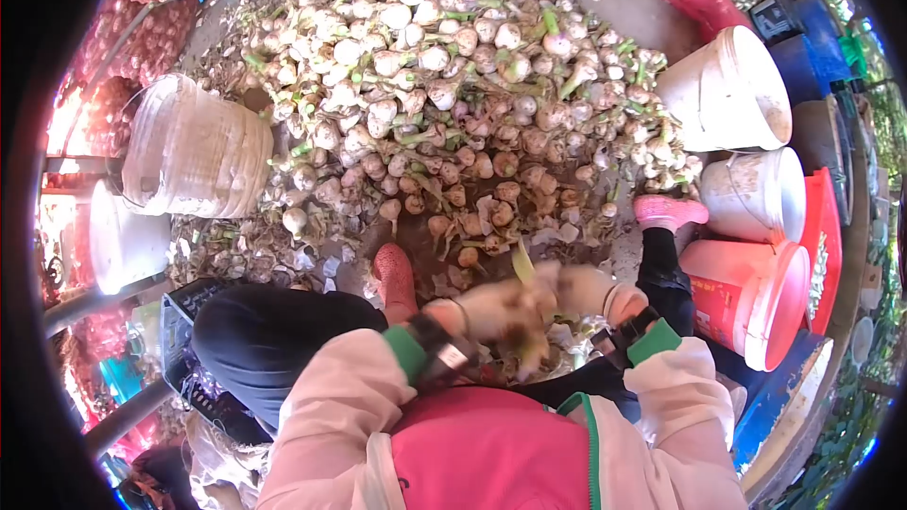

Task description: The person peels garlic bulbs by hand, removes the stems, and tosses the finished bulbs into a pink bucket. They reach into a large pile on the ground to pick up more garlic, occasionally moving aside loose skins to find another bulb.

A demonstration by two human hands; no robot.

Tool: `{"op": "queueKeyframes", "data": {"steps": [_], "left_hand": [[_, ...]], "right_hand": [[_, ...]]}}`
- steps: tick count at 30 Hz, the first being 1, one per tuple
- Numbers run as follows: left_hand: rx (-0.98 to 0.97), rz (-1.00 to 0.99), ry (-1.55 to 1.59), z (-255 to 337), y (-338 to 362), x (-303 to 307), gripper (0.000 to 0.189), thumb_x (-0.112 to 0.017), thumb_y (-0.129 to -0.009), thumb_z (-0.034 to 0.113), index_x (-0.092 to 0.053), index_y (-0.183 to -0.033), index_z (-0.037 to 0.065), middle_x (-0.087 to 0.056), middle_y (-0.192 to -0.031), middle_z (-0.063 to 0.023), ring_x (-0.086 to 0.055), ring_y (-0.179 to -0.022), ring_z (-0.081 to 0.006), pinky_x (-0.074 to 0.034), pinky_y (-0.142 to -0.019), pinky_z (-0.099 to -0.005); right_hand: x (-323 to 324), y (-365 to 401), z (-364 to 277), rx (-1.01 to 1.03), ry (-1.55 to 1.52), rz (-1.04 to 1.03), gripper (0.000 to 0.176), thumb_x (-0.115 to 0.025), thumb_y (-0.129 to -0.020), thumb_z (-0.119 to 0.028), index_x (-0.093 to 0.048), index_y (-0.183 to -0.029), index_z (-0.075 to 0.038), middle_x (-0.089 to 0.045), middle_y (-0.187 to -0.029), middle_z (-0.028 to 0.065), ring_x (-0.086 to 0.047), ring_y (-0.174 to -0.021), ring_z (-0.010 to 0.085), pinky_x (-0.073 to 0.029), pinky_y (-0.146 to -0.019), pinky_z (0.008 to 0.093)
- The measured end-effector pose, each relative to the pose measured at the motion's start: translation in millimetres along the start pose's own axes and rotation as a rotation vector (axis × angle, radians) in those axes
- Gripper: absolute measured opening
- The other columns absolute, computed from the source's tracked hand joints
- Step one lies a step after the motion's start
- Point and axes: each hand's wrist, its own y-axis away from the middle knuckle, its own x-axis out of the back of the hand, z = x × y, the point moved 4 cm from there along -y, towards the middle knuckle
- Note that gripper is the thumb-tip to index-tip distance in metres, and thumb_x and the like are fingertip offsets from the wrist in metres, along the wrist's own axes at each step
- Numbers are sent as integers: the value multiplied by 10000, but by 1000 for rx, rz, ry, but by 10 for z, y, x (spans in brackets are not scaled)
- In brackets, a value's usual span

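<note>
Both hands meet in front of my body, blurred by motion. Closed around a garlic plant is my left hand (491,310); the plant's pale green stalk (522,264) sticks up between the hands. My right hand (578,289) is up against the same plant, but its fingers are too smeared to show their grip. Brownish dry leaves or stalk hang below the hands, blurred. Beyond them spreads a large heap of garlic bulbs (435,94), many with stalks and roots attached.
A whitish bucket (198,146) stands left of the heap. On the right are a white bucket (723,90), a smaller white bucket (756,194) and a red bucket (746,297). A black crate (194,307) sits by my left leg. A red glove (704,2) lies at the upper right.
</note>
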Motion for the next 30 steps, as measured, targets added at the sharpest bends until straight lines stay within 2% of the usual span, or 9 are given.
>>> {"op": "queueKeyframes", "data": {"steps": [1, 3, 5, 6, 9, 12, 20, 25, 30], "left_hand": [[150, -186, -289, -335, -20, -269, 390, -584, -908, 327, -596, -1270, 182, -622, -1185, -121, -608, -1060, -268, -472, -910, -379], [293, -367, -593, -516, 12, -316, 404, -569, -902, 371, -596, -1272, 212, -606, -1231, -146, -606, -1084, -309, -470, -914, -405], [-183, -737, -1034, -374, 133, -205, 402, -536, -888, 408, -624, -1234, 224, -623, -1197, -174, -603, -1075, -348, -472, -903, -422], [408, -469, -713, -354, 138, -66, 393, -556, -873, 385, -655, -1175, 155, -663, -1103, -176, -623, -1030, -325, -482, -893, -398], [346, -163, -577, -15, 464, 96, 377, -551, -882, 337, -662, -1126, 73, -681, -1007, -189, -645, -973, -320, -495, -871, -387], [66, 307, -370, 332, 800, 202, 376, -559, -905, 269, -620, -1155, -4, -674, -1027, -171, -652, -955, -282, -503, -841, -343], [376, 557, -45, -72, 883, 426, 360, -548, -926, 269, -628, -1157, 4, -682, -974, -96, -636, -893, -185, -488, -819, -289], [134, 643, 488, -174, 397, 499, 359, -489, -980, 270, -585, -1202, 6, -670, -1038, -104, -645, -941, -225, -514, -833, -337], [-4, 443, 1047, 133, 161, 96, 392, -439, -1002, 334, -516, -1241, 33, -656, -996, -84, -642, -879, -210, -532, -777, -371]], "right_hand": [[-324, 135, 87, 207, 40, -249, 446, -676, -773, -396, -672, -1054, -49, -680, -913, 202, -654, -850, 362, -510, -807, 437], [7, 474, -212, 34, 214, -309, 448, -672, -770, -405, -684, -1033, -43, -681, -911, 208, -656, -868, 359, -511, -813, 444], [145, 533, -142, -124, 368, -238, 406, -664, -763, -399, -716, -941, -38, -689, -885, 203, -665, -884, 352, -523, -800, 449], [255, 439, -136, -223, 346, -101, 375, -661, -763, -381, -722, -931, -51, -691, -893, 197, -667, -874, 356, -527, -790, 446], [562, -172, -479, -292, 231, 336, 250, -646, -788, -297, -722, -889, -82, -692, -866, 167, -673, -838, 352, -535, -749, 449], [459, -1061, -983, 242, -85, 637, 232, -619, -826, -228, -612, -981, -57, -647, -937, 192, -623, -913, 377, -507, -786, 458], [98, -1383, -739, 117, 229, 554, 439, -727, -719, -187, -598, -1126, -83, -649, -969, 133, -618, -976, 294, -502, -783, 376], [331, -524, -142, -166, -1223, 1023, 361, -642, -885, -213, -575, -1160, 11, -664, -1006, 109, -623, -942, 209, -496, -818, 327], [561, 621, -1557, 238, -269, 1139, 433, -696, -823, -263, -591, -1179, -39, -636, -1067, 205, -606, -1034, 347, -487, -871, 396]]}}
